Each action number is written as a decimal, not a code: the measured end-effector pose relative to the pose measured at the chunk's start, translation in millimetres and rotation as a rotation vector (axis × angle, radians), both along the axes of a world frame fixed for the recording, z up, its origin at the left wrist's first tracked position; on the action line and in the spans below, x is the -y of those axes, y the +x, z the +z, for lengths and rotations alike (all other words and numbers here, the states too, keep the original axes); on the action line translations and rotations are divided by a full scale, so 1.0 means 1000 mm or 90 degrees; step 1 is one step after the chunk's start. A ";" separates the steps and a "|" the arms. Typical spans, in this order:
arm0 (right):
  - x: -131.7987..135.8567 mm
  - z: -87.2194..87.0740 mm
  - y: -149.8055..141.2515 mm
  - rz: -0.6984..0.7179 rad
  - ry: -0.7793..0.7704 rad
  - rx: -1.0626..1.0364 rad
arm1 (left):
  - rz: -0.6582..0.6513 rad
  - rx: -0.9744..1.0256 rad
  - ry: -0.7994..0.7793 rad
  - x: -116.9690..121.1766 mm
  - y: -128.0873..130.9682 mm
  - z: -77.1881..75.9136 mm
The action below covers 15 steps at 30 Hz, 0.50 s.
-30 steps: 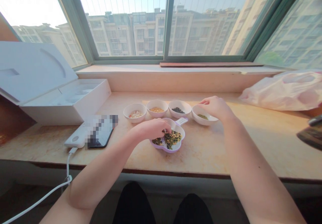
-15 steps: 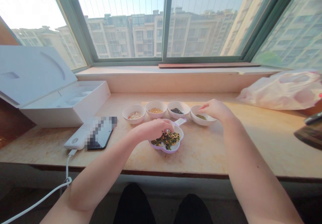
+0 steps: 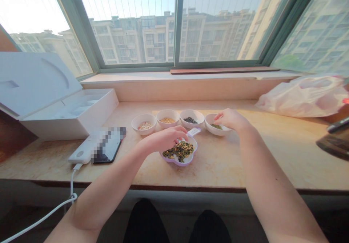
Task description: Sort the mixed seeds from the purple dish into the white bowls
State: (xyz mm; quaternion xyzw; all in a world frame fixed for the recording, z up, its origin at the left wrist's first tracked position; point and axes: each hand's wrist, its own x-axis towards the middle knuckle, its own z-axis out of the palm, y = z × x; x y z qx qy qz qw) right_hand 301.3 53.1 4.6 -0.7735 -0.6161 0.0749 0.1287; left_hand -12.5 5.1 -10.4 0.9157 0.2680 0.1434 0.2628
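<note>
My left hand (image 3: 173, 136) hovers over a purple-rimmed dish (image 3: 184, 164) with a short handle, its fingers bent inward above mixed dark, green and yellow beans (image 3: 181, 151). Whatever sits between those fingertips is too small to make out. Over the far-right white bowl (image 3: 221, 132) is my right hand (image 3: 231, 119), thumb and fingertips drawn together above small green beans (image 3: 216, 126). Its palm hides part of that bowl, and I cannot see what the fingertips hold. Alongside stand white bowls with black beans (image 3: 191, 120), yellow beans (image 3: 167, 120) and pale flat pieces (image 3: 145, 126).
On the left are an open white box (image 3: 95, 108), a phone (image 3: 109, 150) and a white power bank (image 3: 81, 152) with a cable (image 3: 43, 219). A plastic bag (image 3: 302, 97) lies at the back right, near a dark object (image 3: 334, 141). The window (image 3: 177, 35) rises behind the counter (image 3: 218, 170).
My left hand has risen slightly from the beans in the dish, its fingers showing more. My right hand stays at the green-bean bowl, fingertips a little higher. The view has shifted slightly.
</note>
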 end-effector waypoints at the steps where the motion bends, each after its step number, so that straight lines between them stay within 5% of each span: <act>1: 0.001 0.001 -0.002 -0.005 -0.004 -0.002 | -0.002 0.002 -0.003 0.000 0.000 0.000; 10: 0.005 0.007 -0.007 -0.021 -0.001 0.007 | -0.012 0.028 0.026 -0.001 0.000 0.000; 15: 0.009 0.009 -0.022 0.096 0.178 -0.044 | 0.001 0.042 0.053 -0.005 0.001 -0.004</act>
